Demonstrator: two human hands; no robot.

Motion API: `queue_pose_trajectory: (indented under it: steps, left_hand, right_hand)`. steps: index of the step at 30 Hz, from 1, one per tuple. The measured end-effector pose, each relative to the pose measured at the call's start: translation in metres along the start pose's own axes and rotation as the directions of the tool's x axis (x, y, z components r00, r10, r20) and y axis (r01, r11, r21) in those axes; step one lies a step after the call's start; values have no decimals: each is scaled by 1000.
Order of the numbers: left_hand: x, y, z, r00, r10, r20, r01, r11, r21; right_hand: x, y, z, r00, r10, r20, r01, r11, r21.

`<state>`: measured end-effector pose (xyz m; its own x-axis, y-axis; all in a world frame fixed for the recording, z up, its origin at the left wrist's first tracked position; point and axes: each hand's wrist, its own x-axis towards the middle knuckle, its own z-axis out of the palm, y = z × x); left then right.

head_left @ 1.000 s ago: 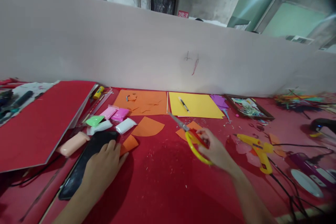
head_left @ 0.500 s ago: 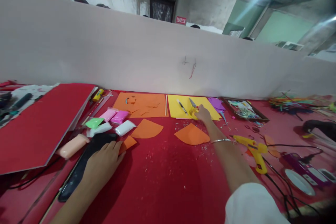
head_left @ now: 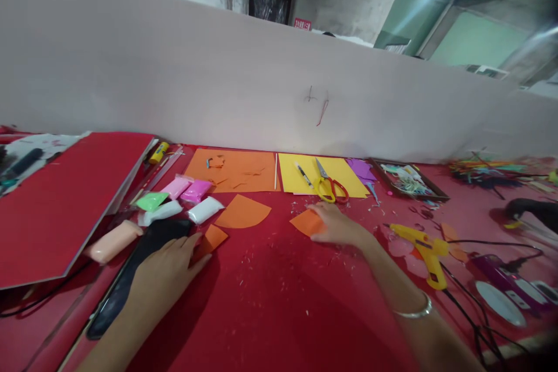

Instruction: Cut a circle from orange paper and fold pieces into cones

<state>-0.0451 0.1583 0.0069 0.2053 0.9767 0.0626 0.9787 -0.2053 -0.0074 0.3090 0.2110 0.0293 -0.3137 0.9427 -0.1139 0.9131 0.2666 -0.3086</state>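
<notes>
My left hand (head_left: 168, 270) lies flat across a dark phone-like slab (head_left: 126, 279), thumb apart from the fingers. A small folded-looking piece of orange paper (head_left: 214, 238) pokes out beside its fingertips, partly hidden beneath them. My right hand (head_left: 337, 224), with a silver bangle at the wrist, reaches over an orange fan-shaped paper (head_left: 305, 222); its thumb and fingers are spread and cover the paper's right part. Between the hands lies another orange paper fan (head_left: 244, 213). Just beyond my right hand, scissors (head_left: 326, 177) with yellow and red handles rest on yellow paper (head_left: 290, 172).
Bags of soft clay (head_left: 206, 210) and a red board (head_left: 74, 197) lie at left. Orange sheets (head_left: 235, 170) with scraps are at the back. A yellow glue gun (head_left: 425, 250), cords, a purple power strip (head_left: 514, 282) and a tray (head_left: 431, 189) stand right. A pale partition (head_left: 196, 81) rises behind.
My right hand has let go of the scissors, leaving them on the yellow paper, and has come back toward me onto the right orange fan. My left hand has hardly moved.
</notes>
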Motion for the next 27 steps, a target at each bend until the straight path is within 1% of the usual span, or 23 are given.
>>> queue_pose_trajectory:
  steps: [1, 3, 8, 11, 13, 15, 16, 17, 18, 19, 20, 21, 22, 23, 24, 25, 26, 27]
  left_hand:
    - [0, 0, 0, 1000, 6, 0, -6, 1000, 5]
    - [0, -1, 2, 1000, 22, -8, -22, 1000, 15]
    - [-1, -2, 8, 995, 32, -98, -25, 997, 75]
    - [-2, -1, 10, 995, 39, -92, -31, 995, 93]
    - [-3, -1, 8, 994, 48, -100, -38, 995, 92]
    - [-3, 0, 6, 989, 58, -132, -48, 996, 80]
    - [-2, 0, 4, 988, 59, -145, -49, 996, 74]
    - [-2, 1, 3, 986, 58, -154, -48, 997, 65]
    - [-2, 2, 2, 986, 56, -158, -48, 998, 52]
    - [-1, 3, 1, 985, 59, -164, -55, 998, 31]
    - [-1, 4, 0, 983, 70, -172, -71, 997, -1]
    - [-1, 6, -1, 979, 89, -185, -99, 994, -47]
    - [-1, 8, -2, 973, 115, -198, -138, 985, -106]
    - [-3, 11, -4, 968, 143, -204, -180, 968, -176]
    - [-5, 15, -6, 966, 174, -192, -220, 942, -255]
    - [-8, 20, -9, 965, 203, -167, -250, 907, -339]
    - [-11, 26, -13, 964, 233, -129, -266, 866, -423]
    - [-15, 32, -17, 962, 258, -91, -268, 823, -501]
  right_hand:
    - [-7, -1, 4, 1000, 10, 27, -10, 1000, -6]
    - [-17, 0, 10, 999, 21, 30, -21, 1000, -18]
    - [-22, 3, 15, 997, -39, -64, 32, 994, -107]
    - [-19, 2, 12, 993, -64, -103, 47, 985, -168]
    - [-18, -1, 8, 979, -108, -171, 77, 981, -179]
    - [-18, -7, 2, 952, -131, -278, 97, 986, -134]
    - [-20, -11, -1, 935, -116, -336, 96, 993, -75]
    - [-22, -16, -4, 917, -79, -391, 93, 995, 19]
    - [-24, -21, -7, 903, -18, -429, 92, 984, 152]
    - [-27, -27, -9, 893, 58, -446, 97, 944, 316]
    - [-30, -33, -11, 890, 136, -436, 110, 863, 494]
    - [-32, -38, -11, 893, 200, -403, 130, 743, 657]
    - [-35, -43, -10, 903, 241, -356, 149, 601, 785]
    - [-36, -48, -8, 916, 259, -306, 160, 463, 871]
    - [-38, -53, -5, 928, 262, -266, 166, 351, 922]
    - [-39, -58, -2, 935, 258, -242, 171, 268, 948]
    - [-39, -63, 2, 942, 249, -226, 175, 210, 962]
    - [-39, -68, 7, 946, 240, -216, 178, 171, 969]
